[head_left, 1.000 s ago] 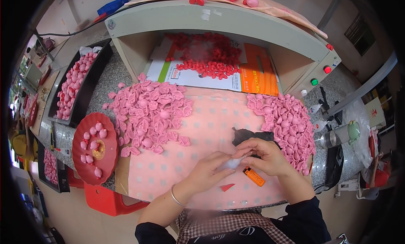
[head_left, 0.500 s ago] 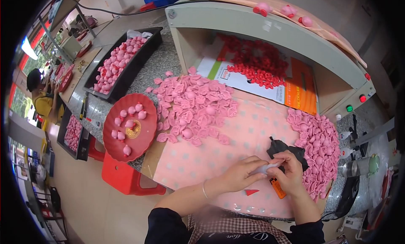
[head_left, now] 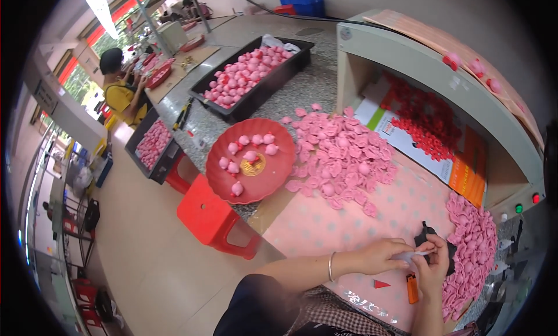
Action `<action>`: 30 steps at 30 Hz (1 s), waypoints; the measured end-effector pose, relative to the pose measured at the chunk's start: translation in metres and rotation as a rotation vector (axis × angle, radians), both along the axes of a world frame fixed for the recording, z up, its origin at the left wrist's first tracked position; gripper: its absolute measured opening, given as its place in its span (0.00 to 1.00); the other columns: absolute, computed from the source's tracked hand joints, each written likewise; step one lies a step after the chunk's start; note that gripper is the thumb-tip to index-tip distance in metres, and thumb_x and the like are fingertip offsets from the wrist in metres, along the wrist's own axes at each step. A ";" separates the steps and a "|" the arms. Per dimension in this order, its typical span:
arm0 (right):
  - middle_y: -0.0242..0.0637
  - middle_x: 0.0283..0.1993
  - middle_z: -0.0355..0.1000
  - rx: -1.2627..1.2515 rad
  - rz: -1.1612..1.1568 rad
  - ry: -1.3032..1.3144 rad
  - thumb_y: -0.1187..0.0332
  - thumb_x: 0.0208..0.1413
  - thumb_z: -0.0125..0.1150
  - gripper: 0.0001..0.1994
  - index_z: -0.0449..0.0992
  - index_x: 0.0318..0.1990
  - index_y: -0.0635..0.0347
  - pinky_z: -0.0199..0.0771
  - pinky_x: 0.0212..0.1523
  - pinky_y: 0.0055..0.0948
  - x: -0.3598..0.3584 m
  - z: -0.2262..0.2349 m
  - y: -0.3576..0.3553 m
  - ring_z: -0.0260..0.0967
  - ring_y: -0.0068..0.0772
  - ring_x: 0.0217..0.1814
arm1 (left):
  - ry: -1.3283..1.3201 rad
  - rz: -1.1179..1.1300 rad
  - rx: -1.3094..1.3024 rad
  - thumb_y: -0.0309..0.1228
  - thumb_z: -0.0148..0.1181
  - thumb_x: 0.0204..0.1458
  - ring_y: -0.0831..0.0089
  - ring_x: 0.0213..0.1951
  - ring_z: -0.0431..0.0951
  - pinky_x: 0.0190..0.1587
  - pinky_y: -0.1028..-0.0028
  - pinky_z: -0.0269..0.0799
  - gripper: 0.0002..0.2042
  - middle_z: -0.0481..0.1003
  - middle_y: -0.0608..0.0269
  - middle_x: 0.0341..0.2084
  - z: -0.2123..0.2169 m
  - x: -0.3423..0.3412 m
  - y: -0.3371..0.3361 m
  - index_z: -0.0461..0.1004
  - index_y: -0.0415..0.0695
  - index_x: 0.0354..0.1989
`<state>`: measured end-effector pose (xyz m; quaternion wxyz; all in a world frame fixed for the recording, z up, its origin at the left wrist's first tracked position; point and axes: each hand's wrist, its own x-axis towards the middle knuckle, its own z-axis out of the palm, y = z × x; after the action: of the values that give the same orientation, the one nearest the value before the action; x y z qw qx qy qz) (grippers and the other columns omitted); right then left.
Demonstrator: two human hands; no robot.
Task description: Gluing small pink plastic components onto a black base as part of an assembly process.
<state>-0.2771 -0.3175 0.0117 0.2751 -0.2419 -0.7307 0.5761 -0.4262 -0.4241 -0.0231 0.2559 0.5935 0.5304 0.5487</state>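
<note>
My left hand (head_left: pixel 381 257) is closed round a small, whitish translucent object (head_left: pixel 407 256), perhaps a little bottle; its kind is not clear. My right hand (head_left: pixel 436 265) meets it there, thumb and fingers pinched at its narrow end; whether they hold anything else is hidden. Behind the right hand lies a crumpled black item (head_left: pixel 426 234). An orange, lighter-shaped object (head_left: pixel 412 288) rests just below the hands, and a small red pointed piece (head_left: pixel 381 284) lies left of it. All are on a pink spotted sheet (head_left: pixel 314 234).
Pink ruffled pieces lie in a left heap (head_left: pixel 343 153) and a right heap (head_left: pixel 472 254). A red scalloped plate (head_left: pixel 224 188) holds several pink round pieces. Beyond are a full black tray (head_left: pixel 238 112), a grey open-fronted box (head_left: pixel 442 51) with red pieces inside, a red stool (head_left: pixel 203 211) and a seated person (head_left: pixel 121 95).
The view has swung left, so the bench and my hands appear farther right. Both hands stay together on the whitish object.
</note>
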 end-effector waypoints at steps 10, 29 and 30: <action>0.34 0.35 0.66 0.027 -0.089 0.056 0.80 0.44 0.58 0.18 0.64 0.45 0.65 0.62 0.44 0.23 0.000 0.023 -0.071 0.63 0.23 0.39 | 0.020 0.094 0.013 0.31 0.59 0.48 0.71 0.30 0.69 0.34 0.73 0.65 0.15 0.69 0.59 0.30 0.030 0.010 -0.061 0.70 0.38 0.43; 0.35 0.37 0.66 -0.209 0.020 0.131 0.77 0.48 0.56 0.14 0.64 0.44 0.65 0.61 0.45 0.21 0.034 0.056 -0.101 0.62 0.23 0.39 | -0.229 -0.158 -0.272 0.30 0.57 0.47 0.61 0.37 0.71 0.41 0.68 0.66 0.17 0.69 0.54 0.32 0.074 0.040 -0.096 0.69 0.39 0.46; 0.35 0.37 0.66 -0.167 -0.048 0.138 0.77 0.48 0.56 0.14 0.64 0.43 0.65 0.62 0.45 0.21 0.031 0.048 -0.103 0.63 0.23 0.39 | 0.002 0.083 -0.047 0.29 0.56 0.47 0.63 0.35 0.71 0.40 0.69 0.67 0.16 0.69 0.55 0.30 0.071 0.046 -0.096 0.69 0.39 0.45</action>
<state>-0.2462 -0.4205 0.0597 0.3171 -0.2412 -0.6534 0.6437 -0.3806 -0.5197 0.0480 0.2460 0.5653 0.5676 0.5456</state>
